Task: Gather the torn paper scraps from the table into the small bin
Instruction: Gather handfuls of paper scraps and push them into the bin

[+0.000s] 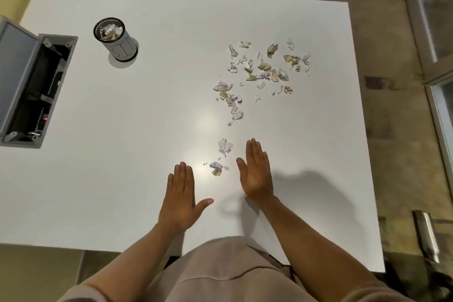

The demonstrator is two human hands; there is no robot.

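Both bare forearms reach out from the near edge of the white surface [152, 110], over a pinkish-beige garment [220, 274] at the bottom of the view. Left hand [180, 200] lies palm down with straight fingers held together and the thumb spread to the side, its grip slack and holding nothing. Right hand [256, 174] stands on its edge, palm turned toward the left hand, fingers straight and together, its grip likewise loose and empty. Between the two hands lies a small clump of paper scraps [217, 168], with another little clump [225, 146] just beyond it, beside the right fingertips; neither hand touches them. Farther on, toward the far right corner of the surface, the main scatter of torn scraps [263, 71] spreads out, white and tan pieces, with a loose trail running back toward the hands. Well apart from all this, near the far left corner, the small bin [117, 40] stands upright, a grey cylinder with a dark rim, crumpled paper already inside. At the left edge a grey hatch [17, 76] is open over a recess [46, 91] in the surface showing dark parts within. Patterned floor [392, 130] surrounds the surface.
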